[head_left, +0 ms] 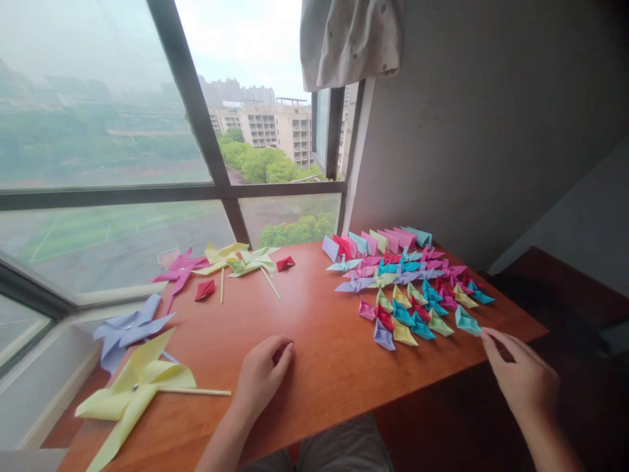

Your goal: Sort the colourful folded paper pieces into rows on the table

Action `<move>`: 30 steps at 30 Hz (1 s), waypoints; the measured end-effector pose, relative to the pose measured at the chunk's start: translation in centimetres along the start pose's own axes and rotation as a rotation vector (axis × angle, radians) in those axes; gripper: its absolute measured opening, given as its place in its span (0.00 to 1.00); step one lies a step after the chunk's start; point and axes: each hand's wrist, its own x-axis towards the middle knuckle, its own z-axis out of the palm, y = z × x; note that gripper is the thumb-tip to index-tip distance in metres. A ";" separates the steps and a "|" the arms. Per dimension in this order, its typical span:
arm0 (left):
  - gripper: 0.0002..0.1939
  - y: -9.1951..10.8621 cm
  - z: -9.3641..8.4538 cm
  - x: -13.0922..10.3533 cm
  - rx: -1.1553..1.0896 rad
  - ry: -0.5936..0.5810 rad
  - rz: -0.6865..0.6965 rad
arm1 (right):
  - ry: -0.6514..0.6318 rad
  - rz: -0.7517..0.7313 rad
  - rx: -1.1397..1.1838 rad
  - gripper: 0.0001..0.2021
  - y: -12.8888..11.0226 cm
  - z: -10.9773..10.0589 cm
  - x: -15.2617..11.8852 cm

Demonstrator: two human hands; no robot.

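Pinwheels (147,367) left (folded pieces (407,288) right), seemingly apart.

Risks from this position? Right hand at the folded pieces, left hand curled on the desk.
1. The right hand reaches the teal folded piece at the desk edge; a nudge may drop it.
2. The folded pieces lie packed, so a sweep may scatter neighbours.
3. The left hand seems to cover something red; pressing may crease it.

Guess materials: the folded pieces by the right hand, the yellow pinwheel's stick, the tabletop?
Folded pieces: coloured paper, matte, with sharp creases. Yellow pinwheel stick: thin, pale and straight, probably wood or a paper straw; unclear. Tabletop: reddish wood or wood-look laminate, smooth and slightly glossy, showing faint grain.
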 end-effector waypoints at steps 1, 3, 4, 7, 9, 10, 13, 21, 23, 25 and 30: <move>0.13 0.0 0.0 0.0 0.000 0.003 0.000 | -0.016 0.012 -0.002 0.20 0.7 0.5 -0.2; 0.13 -0.1 0.0 0.0 -0.001 0.005 0.001 | -0.040 0.037 0.002 0.20 1.6 1.5 -0.6; 0.14 -0.1 0.0 0.0 -0.002 0.004 0.002 | -0.048 0.051 0.009 0.20 1.9 2.0 -0.7; 0.14 -0.1 0.0 0.0 0.001 0.005 0.003 | -0.070 0.095 0.027 0.21 2.3 3.3 -0.9; 0.14 0.0 -0.1 0.0 0.002 0.009 0.002 | -0.081 0.124 0.032 0.21 2.4 3.9 -0.9; 0.14 0.0 -0.1 0.0 0.002 0.010 0.002 | -0.087 0.136 0.036 0.22 2.3 4.1 -0.9; 0.14 0.3 -0.2 0.0 -0.002 0.013 0.002 | -0.102 0.157 0.062 0.23 2.2 4.6 -0.9; 0.13 0.4 -0.3 0.1 -0.009 0.035 -0.002 | -0.105 0.155 0.087 0.26 2.2 5.1 -1.0; 0.13 0.3 -0.2 0.1 -0.005 0.029 -0.003 | -0.106 0.148 0.085 0.26 2.2 5.1 -1.0; 0.13 0.2 -0.2 0.1 -0.005 0.023 -0.003 | -0.105 0.137 0.071 0.26 2.2 4.9 -1.0; 0.13 0.2 -0.1 0.0 -0.005 0.014 -0.003 | -0.103 0.109 0.034 0.23 2.2 4.8 -0.9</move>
